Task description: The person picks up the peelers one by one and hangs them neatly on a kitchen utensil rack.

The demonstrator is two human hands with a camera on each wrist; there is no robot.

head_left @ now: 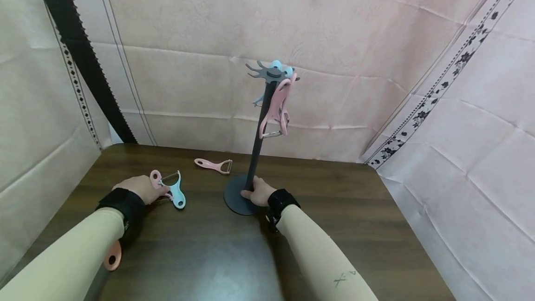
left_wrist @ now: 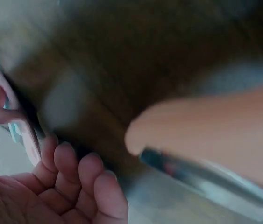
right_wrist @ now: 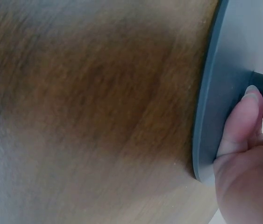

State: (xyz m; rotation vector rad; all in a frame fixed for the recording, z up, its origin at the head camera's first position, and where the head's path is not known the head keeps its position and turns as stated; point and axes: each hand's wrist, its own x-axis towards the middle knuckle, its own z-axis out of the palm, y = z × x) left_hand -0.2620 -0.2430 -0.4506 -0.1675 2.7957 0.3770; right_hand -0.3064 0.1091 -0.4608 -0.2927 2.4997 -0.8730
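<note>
A dark stand [head_left: 238, 195] with a round base has a leaning pole topped by curved prongs. My right hand [head_left: 261, 193] grips the pole just above the base; in the right wrist view the thumb [right_wrist: 245, 116] lies against it. At the left, my left hand [head_left: 140, 189] has its fingers around a pink peeler [head_left: 155, 178] and a blue peeler [head_left: 178, 197], which overlap; exact contact is partly hidden. The left wrist view shows curled fingers [left_wrist: 82, 179] beside pink plastic [left_wrist: 28, 140]. Pink peelers [head_left: 276, 108] and a blue one [head_left: 259, 101] hang from the prongs.
A pink peeler [head_left: 211, 165] lies behind and left of the stand's base. An orange-pink handle [head_left: 113, 257] shows beside the left forearm, partly covered by it. Pale patterned cloth [head_left: 188, 82] hangs behind and beside the wooden table [head_left: 200, 254].
</note>
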